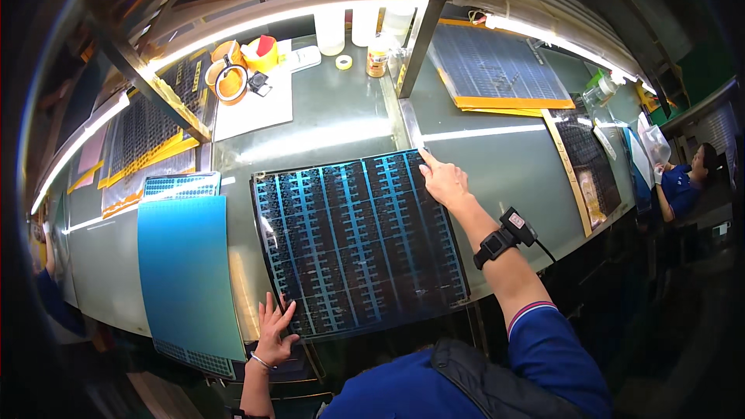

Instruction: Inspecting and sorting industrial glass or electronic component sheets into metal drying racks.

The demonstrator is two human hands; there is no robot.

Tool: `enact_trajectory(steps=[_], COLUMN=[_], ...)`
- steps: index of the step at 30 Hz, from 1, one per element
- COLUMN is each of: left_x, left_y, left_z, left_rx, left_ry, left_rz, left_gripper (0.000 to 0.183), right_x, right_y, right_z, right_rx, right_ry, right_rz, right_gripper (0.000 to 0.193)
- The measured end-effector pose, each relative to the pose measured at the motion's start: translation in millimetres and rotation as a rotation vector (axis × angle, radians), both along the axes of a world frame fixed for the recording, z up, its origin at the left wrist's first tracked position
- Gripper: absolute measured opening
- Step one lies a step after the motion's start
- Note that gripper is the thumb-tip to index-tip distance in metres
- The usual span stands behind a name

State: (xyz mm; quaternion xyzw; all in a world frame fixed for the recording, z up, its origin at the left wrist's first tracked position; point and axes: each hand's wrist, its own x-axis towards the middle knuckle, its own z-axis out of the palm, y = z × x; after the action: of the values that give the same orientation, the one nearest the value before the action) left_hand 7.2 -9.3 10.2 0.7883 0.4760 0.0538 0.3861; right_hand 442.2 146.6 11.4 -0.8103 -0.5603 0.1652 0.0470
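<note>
The large, thin, glossy sheet (pixel 358 244) of dark squares and blue strips lies flat at the worktop's (pixel 334 128) near edge, best kept flat by light pressure as the left hand (pixel 273 334) spreads open-fingered on its near-left corner and the right hand (pixel 442 180) fingertips its far-right corner, neither grip closed around it.

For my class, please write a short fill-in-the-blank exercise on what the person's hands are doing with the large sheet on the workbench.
1. The right hand touches the dark sheet at its far ____ corner.
2. The left hand rests at the sheet's ____ left corner.
3. The plain sheet to the left is ____ in colour.

Missing words: right; near; blue
</note>
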Motion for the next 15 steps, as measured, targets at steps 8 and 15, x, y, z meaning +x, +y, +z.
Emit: enact_trajectory(steps=[8,15], left_x=[0,1], left_y=[1,3], left_z=[0,-1], left_rx=[-0.009,-0.009], left_ry=[0.003,0.008], left_rz=[-0.001,-0.011], left_gripper=[0.082,0.083], right_x=[7,12], right_y=[1,4], right_z=[-2,3], right_rx=[-0.017,-0.046], right_ry=[0.069,0.093], right_rz=[-0.016,-0.023], right_gripper=[0.043,0.043])
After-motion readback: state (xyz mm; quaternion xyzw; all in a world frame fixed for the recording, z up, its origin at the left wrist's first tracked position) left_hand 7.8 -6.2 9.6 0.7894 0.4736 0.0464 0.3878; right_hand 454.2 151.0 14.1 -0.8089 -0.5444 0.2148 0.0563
